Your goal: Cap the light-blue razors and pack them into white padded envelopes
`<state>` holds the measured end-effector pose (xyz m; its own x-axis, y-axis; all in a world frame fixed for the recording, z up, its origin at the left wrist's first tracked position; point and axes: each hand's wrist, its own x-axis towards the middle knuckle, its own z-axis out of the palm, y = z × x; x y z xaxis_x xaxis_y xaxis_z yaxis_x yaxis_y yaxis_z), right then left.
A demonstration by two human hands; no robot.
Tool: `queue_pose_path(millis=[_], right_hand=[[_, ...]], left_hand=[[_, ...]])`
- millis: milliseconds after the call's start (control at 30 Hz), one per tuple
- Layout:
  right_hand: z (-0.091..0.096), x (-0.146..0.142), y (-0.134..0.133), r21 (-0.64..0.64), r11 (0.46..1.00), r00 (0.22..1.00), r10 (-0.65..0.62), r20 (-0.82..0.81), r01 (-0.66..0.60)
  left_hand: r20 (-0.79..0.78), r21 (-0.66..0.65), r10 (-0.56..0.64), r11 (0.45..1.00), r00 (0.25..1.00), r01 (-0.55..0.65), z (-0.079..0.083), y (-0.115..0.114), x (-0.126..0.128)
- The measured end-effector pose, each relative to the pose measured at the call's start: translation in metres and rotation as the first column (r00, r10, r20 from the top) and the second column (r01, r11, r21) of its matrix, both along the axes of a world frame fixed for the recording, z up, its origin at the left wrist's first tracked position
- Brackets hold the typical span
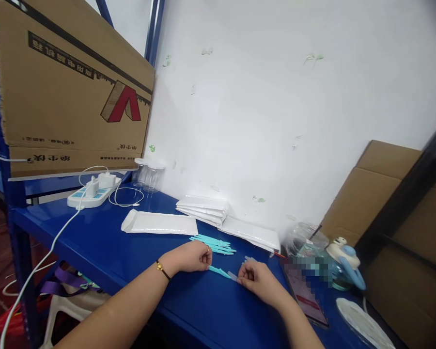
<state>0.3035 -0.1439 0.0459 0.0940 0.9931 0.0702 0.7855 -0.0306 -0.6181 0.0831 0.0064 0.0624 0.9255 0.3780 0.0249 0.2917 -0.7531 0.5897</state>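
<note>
My left hand (193, 256) is closed on one end of a slim turquoise eyebrow razor (220, 272). A translucent blade cap (233, 277) sits at the razor's other end, pinched between the fingertips of my right hand (258, 282). Whether the cap is fully on the razor I cannot tell. Just beyond my left hand lies a loose pile of similar turquoise razors (216, 244) on the blue table (203, 310). More translucent caps (248, 259) show behind my right hand, partly hidden by it.
White padded envelopes (203, 209) lie along the wall, one envelope (160, 223) apart at left. A power strip (94, 194) with cables and lidded clear jars (153, 178) stand behind. A phone (307, 295), a blue-and-white cup (343, 264) and cardboard (374, 189) are at right.
</note>
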Motion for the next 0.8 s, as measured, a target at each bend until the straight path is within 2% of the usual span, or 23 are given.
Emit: queue_pose_path(millis=[233,500,567,633,733,800], right_hand=[[0.0,-0.003,0.003,-0.028,1.0,0.998,0.0,-0.066,-0.001],[0.003,-0.015,0.004,-0.006,1.0,0.999,0.012,-0.04,-0.012],[0.003,-0.011,0.004,-0.001,1.0,1.0,0.005,-0.014,-0.005],[0.004,-0.002,0.003,0.055,0.998,0.999,-0.035,0.023,0.034],[0.008,0.018,-0.001,0.178,0.974,0.982,-0.161,0.099,0.141],[0.01,0.029,-0.005,0.21,0.96,0.962,-0.223,0.157,0.188]], left_hand=[[0.035,-0.084,0.007,0.996,0.999,-0.004,-0.003,0.002,0.002],[0.039,-0.113,-0.043,0.992,0.998,0.047,-0.008,-0.004,0.01],[0.069,-0.054,-0.034,0.998,0.997,0.037,-0.009,-0.003,0.012],[0.16,0.082,0.025,0.996,0.987,-0.039,-0.01,0.001,0.014],[0.243,0.295,0.141,0.932,0.96,-0.212,-0.013,0.008,0.018],[0.203,0.387,0.182,0.888,0.962,-0.249,-0.016,0.013,0.02]])
